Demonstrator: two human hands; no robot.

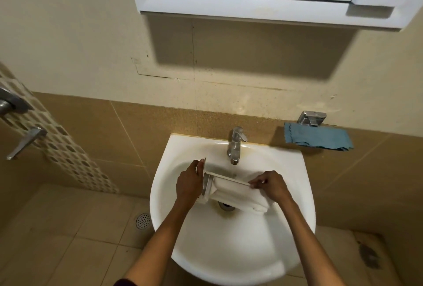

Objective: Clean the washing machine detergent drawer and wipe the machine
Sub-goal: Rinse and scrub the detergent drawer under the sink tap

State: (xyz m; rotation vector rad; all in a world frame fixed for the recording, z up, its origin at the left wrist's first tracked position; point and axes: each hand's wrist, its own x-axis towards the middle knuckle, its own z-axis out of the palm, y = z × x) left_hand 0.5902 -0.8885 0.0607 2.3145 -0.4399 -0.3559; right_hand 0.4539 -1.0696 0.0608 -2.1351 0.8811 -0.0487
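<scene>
Two hands hold the detergent drawer [231,190] across the bowl of the white sink [229,269], lying crosswise just in front of the faucet [235,145] and above the basin drain [225,206], which shows beneath its lower edge. Your left hand [190,183] clasps the drawer's front panel end. Its fingers lie close together along the panel's far edge, and the thumb is hidden from you. Your right hand [271,186] grips the opposite end, with the fingers curled tight and pinching the thin upper rim of the drawer. The drawer slopes a little, with its right end nearer to you than its left. You cannot tell whether it touches the porcelain or hangs clear of it. The chrome faucet stands upright at the back of the sink, its spout pointing down toward the drawer's far side. To your right, a blue cloth [317,139] is draped on the wall beneath a chrome holder [311,118], well apart from both hands. A white mirror cabinet [251,8] hangs on the wall above the sink. On your left, a metal door handle [25,141] juts out near a strip of mosaic tile, and a round floor drain [143,221] sits in the tiled floor just beside the sink's left rim.
</scene>
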